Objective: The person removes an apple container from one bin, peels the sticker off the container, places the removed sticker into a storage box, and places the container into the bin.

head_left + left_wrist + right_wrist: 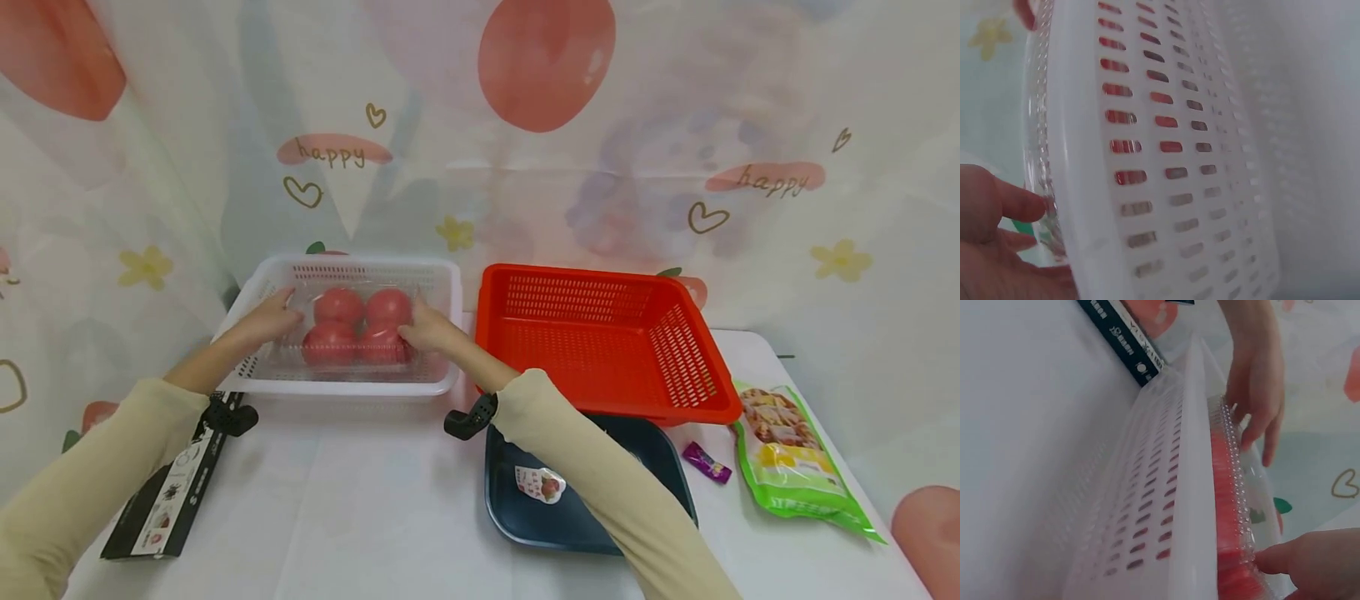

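A clear plastic fruit box [288, 352] holding several round red fruits [338, 307] is inside a white perforated basket [337, 387], at the left of the head view. My left hand [272, 318] holds the box by its left end, and my right hand [433, 327] grips the right end. In the left wrist view, the left thumb [1019, 201] touches the clear edge just above the basket's rim. The right wrist view shows the right thumb [1275, 558] against the box's ridged edge. Fingertips on the far side are partly hidden.
Right of the white basket stands a red basket [570, 350]. A dark tray [525, 521] with a sticker lies in front of it, partly under my right sleeve. A purple wrapped packet [707, 462] and green snack bag [798, 467] lie at right; a long black-and-white box [172, 500] at left.
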Available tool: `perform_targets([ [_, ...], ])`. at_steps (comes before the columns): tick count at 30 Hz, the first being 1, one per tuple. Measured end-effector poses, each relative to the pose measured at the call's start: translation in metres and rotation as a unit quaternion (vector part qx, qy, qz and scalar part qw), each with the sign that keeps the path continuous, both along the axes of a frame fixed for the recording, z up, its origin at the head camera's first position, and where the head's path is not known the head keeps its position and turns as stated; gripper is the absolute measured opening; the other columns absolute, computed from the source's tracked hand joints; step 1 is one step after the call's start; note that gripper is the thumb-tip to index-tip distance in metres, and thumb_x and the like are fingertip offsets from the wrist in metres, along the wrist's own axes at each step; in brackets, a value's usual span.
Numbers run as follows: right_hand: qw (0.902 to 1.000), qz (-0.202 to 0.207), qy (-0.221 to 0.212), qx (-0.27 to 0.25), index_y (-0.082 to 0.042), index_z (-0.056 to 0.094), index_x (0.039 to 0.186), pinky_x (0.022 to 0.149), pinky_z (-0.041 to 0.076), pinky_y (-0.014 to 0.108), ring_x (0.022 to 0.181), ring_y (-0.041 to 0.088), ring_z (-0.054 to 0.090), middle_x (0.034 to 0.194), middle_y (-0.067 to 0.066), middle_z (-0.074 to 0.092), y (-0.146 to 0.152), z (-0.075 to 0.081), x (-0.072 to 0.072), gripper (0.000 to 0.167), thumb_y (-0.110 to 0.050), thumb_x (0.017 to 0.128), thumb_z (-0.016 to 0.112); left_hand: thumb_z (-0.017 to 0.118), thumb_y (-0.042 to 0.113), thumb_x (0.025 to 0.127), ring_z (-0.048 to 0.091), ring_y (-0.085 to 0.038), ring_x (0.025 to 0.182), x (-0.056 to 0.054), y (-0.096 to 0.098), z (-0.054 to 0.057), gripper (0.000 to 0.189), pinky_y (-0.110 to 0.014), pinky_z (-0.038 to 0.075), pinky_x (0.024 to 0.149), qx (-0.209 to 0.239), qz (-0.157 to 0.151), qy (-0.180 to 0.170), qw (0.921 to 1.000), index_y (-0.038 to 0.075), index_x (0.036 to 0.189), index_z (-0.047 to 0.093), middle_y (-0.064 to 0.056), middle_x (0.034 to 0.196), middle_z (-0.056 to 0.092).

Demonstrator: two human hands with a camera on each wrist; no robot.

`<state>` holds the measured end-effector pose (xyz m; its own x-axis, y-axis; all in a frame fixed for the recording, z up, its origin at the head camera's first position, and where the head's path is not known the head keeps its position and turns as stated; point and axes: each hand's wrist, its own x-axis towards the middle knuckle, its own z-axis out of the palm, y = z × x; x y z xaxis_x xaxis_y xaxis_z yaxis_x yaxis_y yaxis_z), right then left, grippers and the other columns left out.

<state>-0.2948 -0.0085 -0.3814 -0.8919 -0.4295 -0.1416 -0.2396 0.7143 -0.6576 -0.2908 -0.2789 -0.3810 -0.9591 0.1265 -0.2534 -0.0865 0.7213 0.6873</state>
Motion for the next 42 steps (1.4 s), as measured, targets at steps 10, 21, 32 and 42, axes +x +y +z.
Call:
perform_targets([
  [10, 0.982, 0.035, 0.156, 0.101, -0.001, 0.048, 0.134, 0.104, 0.047, 0.044, 0.123, 0.032, 0.053, 0.127, 0.018, 0.058, 0.012, 0.029, -0.003, 0.046, -0.028, 0.098, 0.055, 0.035, 0.029, 0.103, 0.015, -0.054, 0.142, 0.003, 0.037, 0.015, 0.061, -0.069, 0.015, 0.114, -0.129, -0.026, 0.132, 0.9825, 0.001, 0.154, 0.016, -0.033, 0.156, 0.013],
  [21, 0.9708, -0.003, 0.187, 0.15, -0.018, 0.03, 0.152, 0.117, 0.026, 0.058, 0.144, 0.034, 0.031, 0.158, 0.014, 0.029, 0.043, 0.04, 0.004, 0.071, -0.058, 0.096, 0.044, 0.047, 0.038, 0.099, 0.017, -0.051, 0.144, 0.026, 0.073, 0.014, 0.06, -0.075, 0.008, 0.112, -0.216, -0.067, 0.262, 0.9381, 0.011, 0.15, 0.033, -0.024, 0.157, 0.022],
  [32, 0.9607, -0.008, 0.216, 0.175, -0.028, 0.026, 0.154, 0.117, 0.019, 0.064, 0.147, 0.034, 0.024, 0.161, 0.011, 0.025, 0.099, 0.016, 0.079, 0.078, -0.064, 0.089, 0.048, 0.052, 0.048, 0.094, 0.013, -0.055, 0.144, 0.099, 0.092, -0.007, 0.068, -0.077, 0.01, 0.11, -0.22, -0.073, 0.277, 0.9324, 0.016, 0.152, 0.033, -0.024, 0.159, 0.02],
  [42, 0.9493, -0.019, 0.253, 0.186, -0.026, 0.029, 0.153, 0.112, 0.023, 0.069, 0.143, 0.036, 0.03, 0.158, 0.012, 0.031, 0.145, -0.004, 0.138, 0.082, -0.066, 0.086, 0.052, 0.055, 0.055, 0.092, 0.019, -0.055, 0.143, 0.152, 0.11, -0.025, 0.069, -0.078, 0.015, 0.107, -0.221, -0.099, 0.285, 0.9273, 0.021, 0.15, 0.038, -0.022, 0.157, 0.028],
])
